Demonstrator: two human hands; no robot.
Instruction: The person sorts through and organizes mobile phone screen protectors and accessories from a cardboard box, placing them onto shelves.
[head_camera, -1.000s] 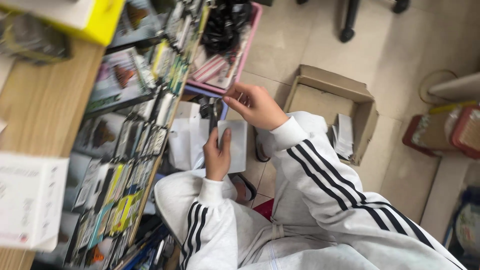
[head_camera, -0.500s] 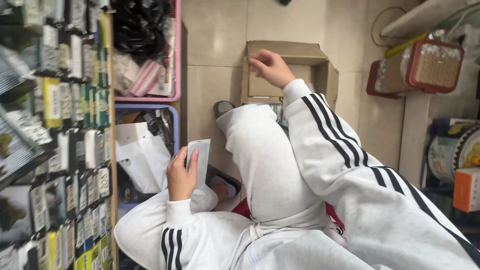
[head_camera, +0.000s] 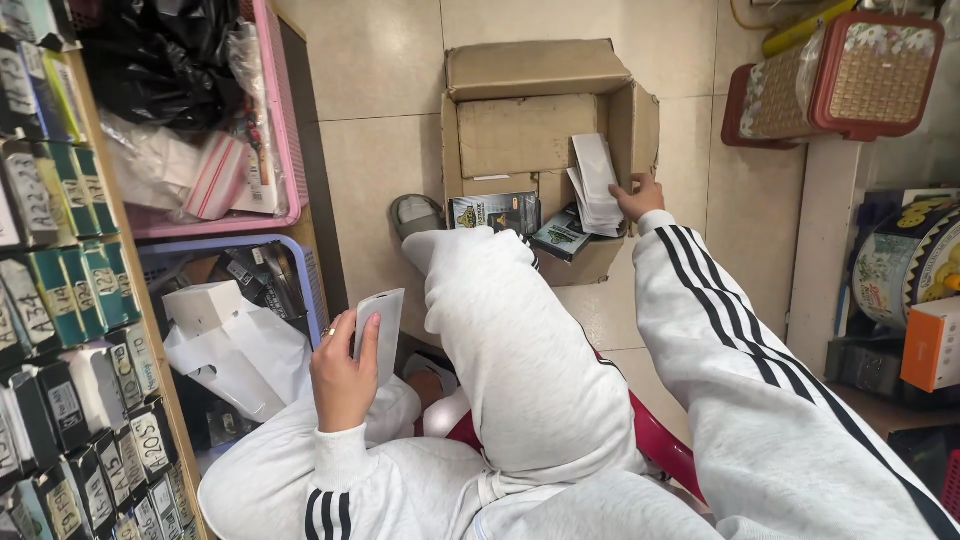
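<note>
left hand (head_camera: 343, 375) sits low near the lap, fingers wrapped w/ thumb pinching a flat white pouch (head_camera: 381, 322) upright by its lower edge; a ring shows on one finger. just left of it a lavender basket (head_camera: 300, 270) holds white plastic bags (head_camera: 240, 345) and dark packets. person sits on a red stool (head_camera: 655, 440), grey trousers and grey sleeves w/ black stripes, one knee raised in the middle of view. right hand (head_camera: 638, 197) is stretched further out, into an open cardboard box (head_camera: 530, 130) on the tiled floor, fingers closed on the lower edge of a stack of white pouches (head_camera: 597, 185) leaning against the box's right wall. inside the box beside the stack lie dark printed packets (head_camera: 495, 212). a grey shoe (head_camera: 415, 213) rests on the floor just left of the box. far left, a rack of small labelled packets (head_camera: 60, 300); above the lavender basket a pink basket (head_camera: 270, 120) w/ black and clear bags. far right, a red-rimmed wicker basket (head_camera: 870, 75)
</note>
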